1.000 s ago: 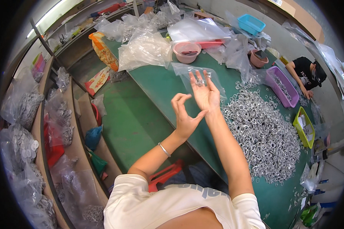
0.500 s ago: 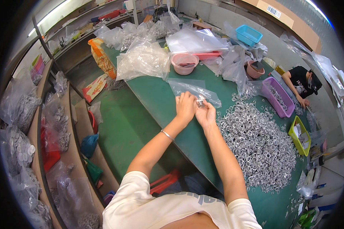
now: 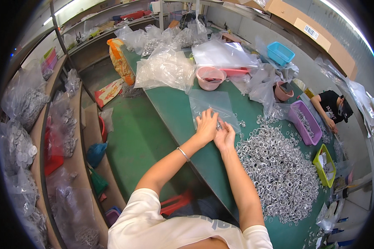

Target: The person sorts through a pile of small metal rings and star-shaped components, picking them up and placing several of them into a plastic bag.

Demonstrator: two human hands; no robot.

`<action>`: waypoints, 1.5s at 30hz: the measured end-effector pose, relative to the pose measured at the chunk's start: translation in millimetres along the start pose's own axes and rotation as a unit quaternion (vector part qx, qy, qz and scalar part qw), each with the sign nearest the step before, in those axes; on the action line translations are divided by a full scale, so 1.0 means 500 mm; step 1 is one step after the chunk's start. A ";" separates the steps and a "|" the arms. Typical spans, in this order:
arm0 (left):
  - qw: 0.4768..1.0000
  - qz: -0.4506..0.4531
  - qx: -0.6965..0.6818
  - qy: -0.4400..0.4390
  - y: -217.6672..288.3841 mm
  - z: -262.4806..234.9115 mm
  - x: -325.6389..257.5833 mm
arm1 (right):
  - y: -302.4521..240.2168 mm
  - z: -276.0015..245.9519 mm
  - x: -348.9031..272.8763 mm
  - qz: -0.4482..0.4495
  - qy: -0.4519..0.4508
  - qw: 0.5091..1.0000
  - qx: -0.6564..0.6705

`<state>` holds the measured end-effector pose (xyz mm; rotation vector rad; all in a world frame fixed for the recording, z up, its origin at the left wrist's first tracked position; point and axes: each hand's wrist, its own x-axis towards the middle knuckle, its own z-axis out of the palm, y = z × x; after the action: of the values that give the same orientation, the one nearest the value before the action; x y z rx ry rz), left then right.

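A clear plastic bag (image 3: 212,103) lies on the green table in front of my hands. My left hand (image 3: 206,126) reaches onto its near edge, knuckles up and fingers bent over the film. Close against it is my right hand (image 3: 225,138), palm turned up and fingers curled at the bag's near right corner. What the right fingers hold is hidden. To the right of my right forearm spreads a large heap of silver metal rings (image 3: 278,174). A few loose rings (image 3: 242,124) lie between the bag and the heap.
Beyond the bag stand a pink bowl (image 3: 210,78) and a pile of clear bags (image 3: 165,70). A purple basket (image 3: 306,122) and a lime-green basket (image 3: 325,166) border the heap. Another person (image 3: 331,108) works at the far right. Shelves (image 3: 39,166) with filled bags line the left.
Small metal pieces visible in my right fingers earlier no longer show. My hands are lower in the picture relative to the bag, which lies flatter and more spread out. The view has shifted slightly.
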<state>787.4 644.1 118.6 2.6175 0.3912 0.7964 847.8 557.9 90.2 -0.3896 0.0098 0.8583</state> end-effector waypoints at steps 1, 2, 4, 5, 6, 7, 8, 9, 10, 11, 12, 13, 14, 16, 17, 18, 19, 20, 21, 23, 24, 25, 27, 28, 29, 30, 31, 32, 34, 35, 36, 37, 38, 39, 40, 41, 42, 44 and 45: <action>1.000 -0.007 -0.006 -0.019 -0.001 0.003 -0.001 | 0.000 -0.003 0.002 0.004 0.020 1.000 -0.014; 0.999 -0.016 -0.003 -0.044 -0.006 0.004 -0.001 | 0.002 -0.006 0.004 0.023 0.014 1.000 0.012; 0.999 -0.015 0.016 -0.047 -0.002 0.013 0.005 | -0.004 -0.011 0.009 -0.001 0.025 1.000 -0.003; 0.998 -0.017 0.029 -0.052 -0.001 0.016 0.003 | 0.000 -0.012 0.008 -0.010 0.033 0.999 -0.006; 0.997 0.005 0.070 -0.020 0.001 0.021 0.005 | -0.002 -0.011 0.010 -0.012 0.025 1.000 -0.009; 0.997 0.006 0.075 -0.019 0.000 0.030 0.010 | -0.003 -0.009 0.013 -0.021 0.008 1.000 -0.017; 0.997 0.008 0.079 -0.018 0.000 0.038 0.019 | -0.009 -0.014 0.018 -0.025 0.016 0.999 -0.016; 0.996 0.009 0.083 -0.017 -0.002 0.042 0.022 | -0.013 -0.018 0.021 -0.029 0.023 0.999 -0.015; 0.996 0.029 0.085 0.023 -0.007 0.045 0.017 | -0.013 -0.023 0.023 -0.027 0.016 1.000 0.000; 0.996 0.041 0.065 0.041 -0.010 0.045 0.016 | -0.016 -0.027 0.023 -0.028 0.009 0.999 0.015; 0.996 0.053 0.044 0.058 -0.013 0.044 0.016 | -0.018 -0.031 0.024 -0.029 0.001 0.999 0.030; 0.995 0.066 0.024 0.076 -0.016 0.043 0.016 | -0.019 -0.033 0.025 -0.019 -0.003 0.999 0.045; 0.992 0.083 -0.005 0.099 -0.009 0.038 0.014 | -0.023 -0.037 0.025 -0.011 -0.008 0.998 0.058; 0.981 0.118 -0.065 0.141 0.022 0.019 0.000 | -0.029 -0.034 0.019 -0.014 -0.026 0.999 0.042; 0.978 0.124 -0.081 0.144 0.032 0.005 -0.013 | -0.025 -0.008 0.008 -0.019 -0.043 0.999 0.014; 0.976 0.133 -0.099 0.145 0.046 -0.010 -0.028 | -0.026 0.014 -0.003 -0.027 -0.058 0.998 -0.012; 0.972 0.141 -0.117 0.145 0.058 -0.027 -0.037 | -0.029 0.034 -0.010 -0.034 -0.064 0.997 -0.026; 0.968 0.137 -0.123 0.169 0.076 -0.051 -0.040 | -0.038 0.054 -0.018 -0.044 -0.070 0.996 -0.040; 0.964 0.109 -0.161 0.182 0.078 -0.064 -0.038 | -0.041 0.072 -0.020 -0.051 -0.077 0.994 -0.055; 0.947 0.054 -0.240 0.206 0.079 -0.088 -0.021 | -0.046 0.079 -0.015 -0.061 -0.100 0.986 -0.116; 0.932 0.047 -0.291 0.210 0.085 -0.104 -0.013 | -0.047 0.063 -0.008 -0.053 -0.108 0.978 -0.174; 0.928 0.049 -0.300 0.216 0.082 -0.110 0.001 | -0.050 0.049 0.001 -0.044 -0.115 0.965 -0.231; 0.917 0.057 -0.284 0.274 0.075 -0.130 0.035 | -0.071 0.038 0.025 -0.031 -0.074 0.906 -0.416; 0.915 0.048 -0.298 0.269 0.077 -0.148 0.041 | -0.075 0.043 0.030 -0.040 -0.067 0.881 -0.466; 0.913 0.038 -0.309 0.264 0.077 -0.168 0.045 | -0.064 0.078 0.026 -0.089 -0.093 0.888 -0.441; 0.914 0.067 -0.284 0.282 0.079 -0.182 0.056 | -0.063 0.105 0.031 -0.177 -0.107 0.871 -0.446; 0.915 0.096 -0.254 0.297 0.080 -0.198 0.064 | -0.053 0.128 0.043 -0.261 -0.121 0.848 -0.445; 0.909 0.132 -0.248 0.309 0.096 -0.220 0.071 | -0.045 0.142 0.052 -0.294 -0.128 0.834 -0.450; 0.894 0.191 -0.259 0.310 0.140 -0.226 0.081 | -0.065 0.111 0.104 -0.347 -0.145 0.720 -0.584; 0.895 0.205 -0.277 0.284 0.162 -0.210 0.086 | -0.089 0.066 0.128 -0.349 -0.149 0.606 -0.699; 0.912 0.194 -0.249 0.263 0.132 -0.198 0.073 | -0.058 0.089 0.103 -0.299 -0.153 0.593 -0.732; 0.927 0.185 -0.220 0.241 0.097 -0.182 0.056 | -0.034 0.110 0.073 -0.248 -0.157 0.578 -0.761; 0.938 0.160 -0.193 0.238 0.069 -0.166 0.038 | -0.024 0.130 0.046 -0.197 -0.154 0.557 -0.792; 0.943 0.145 -0.182 0.239 0.070 -0.145 0.032 | -0.025 0.097 0.058 -0.325 -0.165 0.538 -0.760; 0.943 0.122 -0.204 0.235 0.079 -0.127 0.021 | -0.049 0.043 0.042 -0.322 -0.125 0.549 -0.761; 0.947 0.084 -0.205 0.235 0.054 -0.119 -0.005 | -0.014 0.042 -0.006 -0.304 -0.106 0.575 -0.752; 0.954 0.064 -0.206 0.210 0.038 -0.124 -0.027 | -0.005 0.055 -0.055 -0.248 -0.127 0.587 -0.760; 0.962 0.050 -0.196 0.184 0.033 -0.124 -0.063 | -0.023 0.071 -0.163 -0.134 -0.163 0.600 -0.772; 0.964 0.056 -0.188 0.180 0.049 -0.129 -0.072 | -0.036 0.063 -0.217 -0.153 -0.155 0.591 -0.777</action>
<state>724.7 626.8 161.5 2.1566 0.1642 1.2567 785.2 478.4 143.0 -1.8341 -1.2018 0.3496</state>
